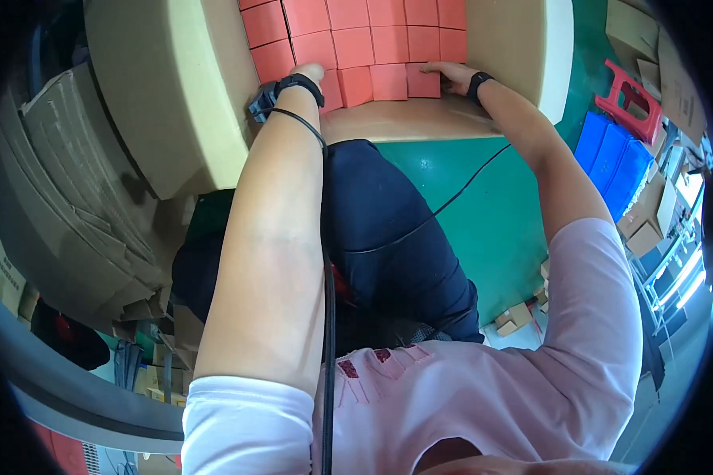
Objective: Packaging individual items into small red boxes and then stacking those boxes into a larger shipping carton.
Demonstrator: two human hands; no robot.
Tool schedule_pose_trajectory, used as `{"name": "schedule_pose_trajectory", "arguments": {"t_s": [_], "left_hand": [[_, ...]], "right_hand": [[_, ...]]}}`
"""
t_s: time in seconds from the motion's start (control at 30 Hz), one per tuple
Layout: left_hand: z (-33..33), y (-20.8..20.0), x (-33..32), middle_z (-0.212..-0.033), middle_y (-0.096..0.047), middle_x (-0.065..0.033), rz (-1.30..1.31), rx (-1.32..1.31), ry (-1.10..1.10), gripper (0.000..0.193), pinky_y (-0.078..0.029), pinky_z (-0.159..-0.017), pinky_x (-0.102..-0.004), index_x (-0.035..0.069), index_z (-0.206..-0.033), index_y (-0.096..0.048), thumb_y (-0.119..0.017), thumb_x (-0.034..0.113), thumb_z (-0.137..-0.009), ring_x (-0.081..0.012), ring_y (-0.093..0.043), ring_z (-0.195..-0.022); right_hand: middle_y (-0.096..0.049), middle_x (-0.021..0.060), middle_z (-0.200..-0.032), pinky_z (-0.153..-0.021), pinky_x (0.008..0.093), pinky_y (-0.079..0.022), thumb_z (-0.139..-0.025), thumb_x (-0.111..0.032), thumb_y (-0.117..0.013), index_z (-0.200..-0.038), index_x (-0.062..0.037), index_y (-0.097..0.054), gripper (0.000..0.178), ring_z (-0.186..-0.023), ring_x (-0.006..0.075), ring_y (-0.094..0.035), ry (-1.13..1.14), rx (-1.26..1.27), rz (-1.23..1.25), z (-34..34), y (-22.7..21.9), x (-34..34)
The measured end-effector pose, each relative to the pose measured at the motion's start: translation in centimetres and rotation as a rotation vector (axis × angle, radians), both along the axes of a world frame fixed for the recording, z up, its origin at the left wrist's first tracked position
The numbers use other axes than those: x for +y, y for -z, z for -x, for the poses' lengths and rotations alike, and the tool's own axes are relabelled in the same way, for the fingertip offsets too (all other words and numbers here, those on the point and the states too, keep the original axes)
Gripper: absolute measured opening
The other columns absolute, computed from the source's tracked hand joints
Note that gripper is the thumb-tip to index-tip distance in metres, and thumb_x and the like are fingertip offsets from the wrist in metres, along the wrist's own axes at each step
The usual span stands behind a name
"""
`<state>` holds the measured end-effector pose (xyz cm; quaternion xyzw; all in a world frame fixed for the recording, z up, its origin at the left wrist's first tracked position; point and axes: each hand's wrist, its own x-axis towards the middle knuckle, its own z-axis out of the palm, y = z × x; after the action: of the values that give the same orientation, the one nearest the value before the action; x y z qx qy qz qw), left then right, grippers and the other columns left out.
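Note:
Small red boxes (352,44) fill the far part of a large open cardboard carton (420,117) in tight rows. The nearest row of red boxes (389,82) sits unevenly, its pieces slightly tilted against each other. My left hand (312,74) is at this row's left end, pressed against it, with most of its fingers hidden by the hand itself. At the right end, my right hand (450,77) grips the last red box (423,81), thumb over its top edge. The row is held between both hands. Each wrist wears a dark band.
Cardboard flaps (158,87) stand out on the carton's left, beside stacked flat cardboard (79,190). To the right are a red plastic stool (632,103) and a blue bin (610,158) on the green floor (491,229). A black cable (328,317) runs along my left arm.

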<state>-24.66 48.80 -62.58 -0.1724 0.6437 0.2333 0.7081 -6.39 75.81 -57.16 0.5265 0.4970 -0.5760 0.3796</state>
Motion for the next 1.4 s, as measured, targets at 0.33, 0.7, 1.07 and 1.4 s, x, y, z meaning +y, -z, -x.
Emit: {"name": "schedule_pose_trajectory", "arguments": {"t_s": [0.33,0.7,1.07,1.4], "left_hand": [[-1.8,-1.3,0.2,-0.156,-0.033,-0.0222,0.079,0.186,-0.554,0.064,-0.024,-0.118,-0.0431,-0.005,-0.143,-0.044,-0.065,0.018,-0.087,-0.0311,-0.029,-0.145],[-0.4,-3.6,-0.4,-0.14,-0.051,-0.0245,0.387,0.468,-0.464,0.057,-0.048,-0.099,-0.0378,-0.012,-0.138,-0.044,-0.045,0.023,-0.092,-0.0311,-0.057,-0.122],[-0.4,-12.0,0.7,-0.105,-0.071,-0.0111,0.347,0.376,-0.445,0.035,-0.056,-0.077,-0.0334,0.0,-0.116,-0.06,-0.05,0.026,-0.094,-0.0217,-0.069,-0.095],[-0.2,-17.6,-0.2,-0.102,-0.066,-0.0149,0.069,0.535,-0.677,0.023,-0.05,-0.072,-0.0336,-0.008,-0.106,-0.064,-0.059,0.008,-0.091,-0.0172,-0.061,-0.084]], "right_hand": [[-0.065,0.0041,-0.127,-0.103,0.0391,-0.047,-0.08,-0.026,-0.079,-0.126,-0.0104,-0.062,0.052,-0.121,0.0187,-0.059,0.091,0.034,0.087,-2.3,3.4,1.1],[-0.061,0.0054,-0.133,-0.108,0.0374,-0.044,-0.091,-0.035,-0.071,-0.134,-0.0085,-0.055,0.053,-0.122,0.0187,-0.057,0.253,0.236,0.312,1.3,2.2,-4.1],[-0.067,0.0039,-0.11,-0.096,0.037,-0.052,-0.095,-0.026,-0.061,-0.108,-0.0103,-0.065,0.021,-0.104,0.0174,-0.063,0.319,0.154,0.252,1.7,-8.5,-3.1],[-0.065,0.0026,-0.112,-0.093,0.0374,-0.053,-0.101,-0.031,-0.047,-0.111,-0.0096,-0.062,0.028,-0.103,0.0154,-0.062,0.217,0.203,0.004,2.1,-23.7,-4.0]]}}
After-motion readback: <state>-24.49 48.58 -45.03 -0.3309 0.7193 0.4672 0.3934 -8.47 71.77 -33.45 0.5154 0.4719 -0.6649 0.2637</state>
